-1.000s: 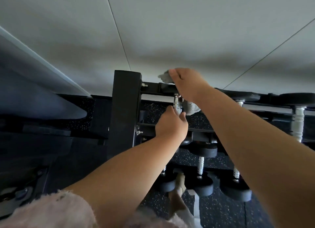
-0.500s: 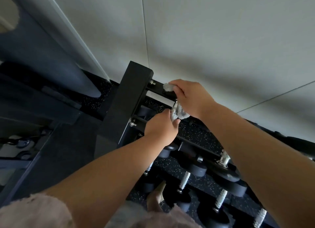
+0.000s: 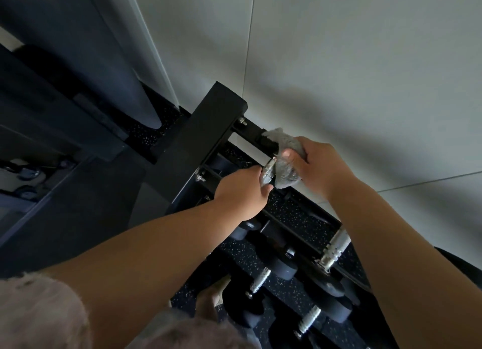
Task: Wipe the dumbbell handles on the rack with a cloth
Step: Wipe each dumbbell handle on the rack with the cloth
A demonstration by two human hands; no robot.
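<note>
A black dumbbell rack [image 3: 203, 150] stands against the wall. At its top left end, my left hand [image 3: 242, 194] grips the near end of a small dumbbell whose silver knurled handle [image 3: 266, 173] shows between my hands. My right hand [image 3: 317, 168] holds a grey cloth [image 3: 284, 160] bunched around the far part of that handle. The dumbbell's heads are hidden by my hands and the cloth. Lower tiers hold more black dumbbells with silver handles [image 3: 335, 247].
A grey panelled wall [image 3: 339, 61] rises right behind the rack. Dark speckled rubber flooring [image 3: 294, 210] shows through the tiers. A dark blue padded machine [image 3: 65, 113] stands to the left. My bare foot [image 3: 208, 301] rests by the rack's base.
The view has tilted and swung left. My right hand has slid the cloth along the handle, leaving more bare metal visible beside my left hand.
</note>
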